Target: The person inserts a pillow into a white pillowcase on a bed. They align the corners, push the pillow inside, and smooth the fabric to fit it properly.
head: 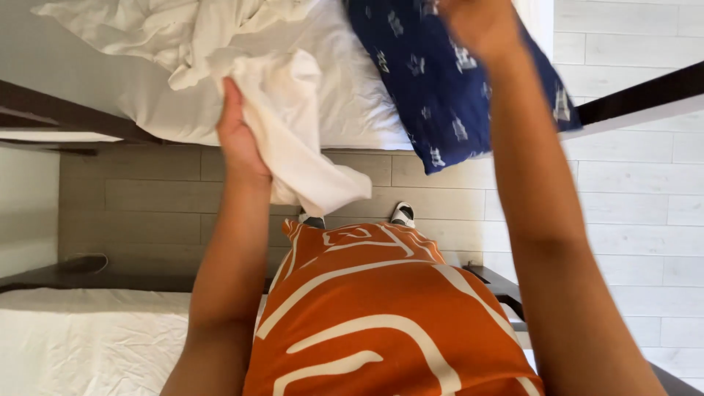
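Crumpled white sheet (293,132) in left hand (238,139); patterned navy pillow (447,81) in right hand (480,26).

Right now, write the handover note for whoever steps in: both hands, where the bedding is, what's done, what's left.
Left hand: gripping a white cloth, likely a pillowcase, hanging off the bed edge.
Right hand: holding the blue patterned pillow over the mattress corner.
White sheet lies crumpled on the mattress.
Done: pillow and cloth both in hand.
Left: pillow appears uncovered by the white cloth; the sheet is unsmoothed.
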